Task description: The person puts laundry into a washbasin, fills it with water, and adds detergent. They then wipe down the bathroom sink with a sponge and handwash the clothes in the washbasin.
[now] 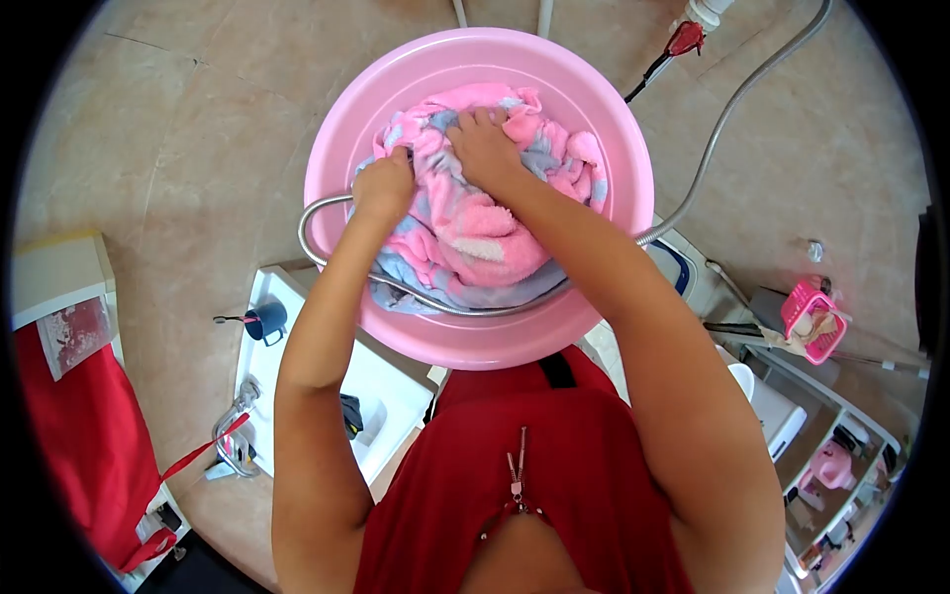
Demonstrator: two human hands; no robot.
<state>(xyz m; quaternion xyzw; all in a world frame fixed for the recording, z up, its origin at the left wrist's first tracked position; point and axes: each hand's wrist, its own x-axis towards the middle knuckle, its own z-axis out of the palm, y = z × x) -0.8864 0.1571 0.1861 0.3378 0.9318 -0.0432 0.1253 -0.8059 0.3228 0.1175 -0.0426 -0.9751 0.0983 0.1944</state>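
A pink plastic basin (341,109) holds a bunched, fluffy pink and grey-blue fleece cloth (485,233); whether it is a blanket or a garment I cannot tell. My left hand (386,186) is closed over the cloth's left side. A flexible metal shower hose (465,311) crosses the basin's near side, loops past its left rim and runs up into that hand, where its end is hidden. My right hand (483,148) rests on the upper middle of the cloth, fingers spread and pressed into the pile.
Below left is a white sink (391,396) with a tap (237,416) and a blue mug (265,322). A red cloth (84,436) hangs at far left. On the right are a pink basket (816,322) and shelves (841,406) of small items. Tiled wall (198,129) lies behind the basin.
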